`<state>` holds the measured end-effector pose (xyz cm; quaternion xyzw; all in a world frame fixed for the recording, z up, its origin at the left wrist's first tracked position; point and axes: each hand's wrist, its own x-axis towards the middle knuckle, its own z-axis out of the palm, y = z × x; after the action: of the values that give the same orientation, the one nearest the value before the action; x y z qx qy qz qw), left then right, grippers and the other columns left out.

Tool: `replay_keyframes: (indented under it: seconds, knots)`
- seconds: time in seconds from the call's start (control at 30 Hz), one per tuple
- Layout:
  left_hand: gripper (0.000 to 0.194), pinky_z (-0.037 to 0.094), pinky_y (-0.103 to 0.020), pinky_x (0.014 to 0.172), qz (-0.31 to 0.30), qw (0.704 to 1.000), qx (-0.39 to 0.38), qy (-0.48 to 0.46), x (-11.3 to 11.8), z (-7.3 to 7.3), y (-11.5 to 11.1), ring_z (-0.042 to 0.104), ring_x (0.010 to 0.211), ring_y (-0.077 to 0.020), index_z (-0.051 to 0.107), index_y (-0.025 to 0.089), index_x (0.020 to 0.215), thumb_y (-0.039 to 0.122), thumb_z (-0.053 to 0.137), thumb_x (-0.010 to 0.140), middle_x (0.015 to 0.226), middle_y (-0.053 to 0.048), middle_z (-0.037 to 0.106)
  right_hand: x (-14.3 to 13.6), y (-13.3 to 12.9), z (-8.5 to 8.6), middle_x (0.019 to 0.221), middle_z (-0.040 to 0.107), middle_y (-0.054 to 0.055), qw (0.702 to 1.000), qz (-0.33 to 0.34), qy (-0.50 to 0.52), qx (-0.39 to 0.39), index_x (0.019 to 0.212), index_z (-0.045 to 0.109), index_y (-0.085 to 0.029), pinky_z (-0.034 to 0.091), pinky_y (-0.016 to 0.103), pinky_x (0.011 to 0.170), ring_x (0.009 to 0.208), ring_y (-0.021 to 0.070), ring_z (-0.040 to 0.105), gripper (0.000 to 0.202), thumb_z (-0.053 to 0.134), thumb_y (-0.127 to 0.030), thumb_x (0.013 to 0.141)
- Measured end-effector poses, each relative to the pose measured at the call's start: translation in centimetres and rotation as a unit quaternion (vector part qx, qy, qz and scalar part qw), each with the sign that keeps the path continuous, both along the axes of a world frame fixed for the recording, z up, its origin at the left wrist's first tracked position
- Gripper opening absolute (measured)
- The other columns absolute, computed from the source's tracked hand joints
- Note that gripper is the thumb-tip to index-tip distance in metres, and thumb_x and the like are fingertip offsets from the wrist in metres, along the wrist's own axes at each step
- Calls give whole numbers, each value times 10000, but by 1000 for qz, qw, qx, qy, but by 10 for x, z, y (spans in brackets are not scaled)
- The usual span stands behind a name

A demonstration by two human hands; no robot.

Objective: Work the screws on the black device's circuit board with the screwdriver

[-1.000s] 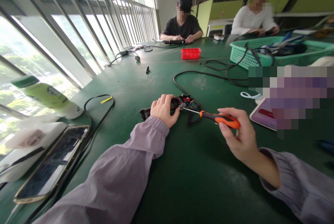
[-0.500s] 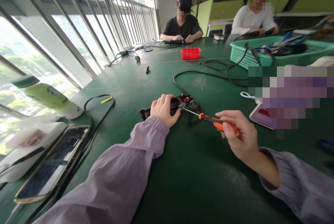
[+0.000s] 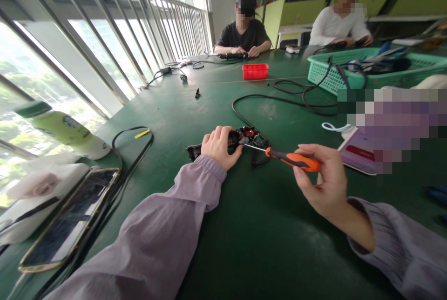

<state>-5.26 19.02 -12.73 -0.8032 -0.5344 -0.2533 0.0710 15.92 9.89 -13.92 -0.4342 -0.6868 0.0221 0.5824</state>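
Observation:
My left hand (image 3: 220,147) is wrapped over a long black corded device (image 3: 234,139) and presses it to the green table. At the device's right end the casing is open, showing red parts and thin coloured wires. My right hand (image 3: 324,174) pinches the handle end of an orange and black screwdriver (image 3: 291,159) between thumb and fingers. The screwdriver's thin shaft points left, its tip at a grey part in the open casing, close to my left thumb. Whether the tip sits in a screw is too small to tell. A black cord (image 3: 244,116) loops away behind the device.
A red tray (image 3: 255,71) and a teal basket (image 3: 319,74) of cables stand further back. Left lie a phone (image 3: 70,218), a strap (image 3: 152,139) and a green-capped bottle (image 3: 66,127). A purple phone (image 3: 359,153) is at right. Two people sit across the table.
My right hand's fingers have loosened and shifted on the screwdriver's handle, showing more of the orange end. The handle has turned. My left hand and the device have stayed put.

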Motion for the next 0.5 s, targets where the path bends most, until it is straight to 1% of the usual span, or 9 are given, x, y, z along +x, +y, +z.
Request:
replay_keyframes:
  seconds: [0.07,0.17,0.23,0.3,0.37,0.5]
  knots:
    - [375,389,-368,817,-1,1000,0,0,0,0,0,547,936,-219,448,212,1056,421,529,755,1018,-46,560,0,0,2,934,572,49,1000,2,-19,-4,1045,523,-233,518,336,726,846,186,582,295,582,-178,761]
    - [381,390,-364,816,0,1000,-1,-1,1,1,0,548,932,-219,450,209,1056,415,537,748,1014,-45,562,-1,-1,5,856,581,34,997,16,-64,-43,941,560,-238,515,300,644,774,167,584,163,561,-188,786]
    - [379,390,-364,814,1,1000,-1,1,1,1,-1,549,929,-219,454,207,1054,416,536,748,1013,-45,562,-1,0,5,898,581,44,998,7,-45,-33,981,549,-236,518,311,660,774,167,589,208,569,-184,782]
    - [378,389,-366,817,3,1000,-1,2,1,1,-1,549,927,-219,456,206,1052,419,531,749,1012,-44,562,-1,1,3,963,570,58,1000,-3,-3,2,1068,513,-232,517,341,718,822,181,593,326,592,-171,757]
    - [377,387,-364,820,5,1000,1,1,1,1,-1,549,928,-216,458,205,1051,418,530,748,1011,-42,563,-1,1,1,970,568,57,1000,-3,7,24,1091,502,-229,511,360,748,855,193,592,378,612,-167,735]
    - [382,387,-351,817,8,1000,2,0,2,1,-1,551,937,-208,460,205,1053,408,539,738,1015,-35,563,0,1,0,889,595,37,998,2,-58,-11,999,554,-232,518,317,665,782,177,589,267,615,-189,743]
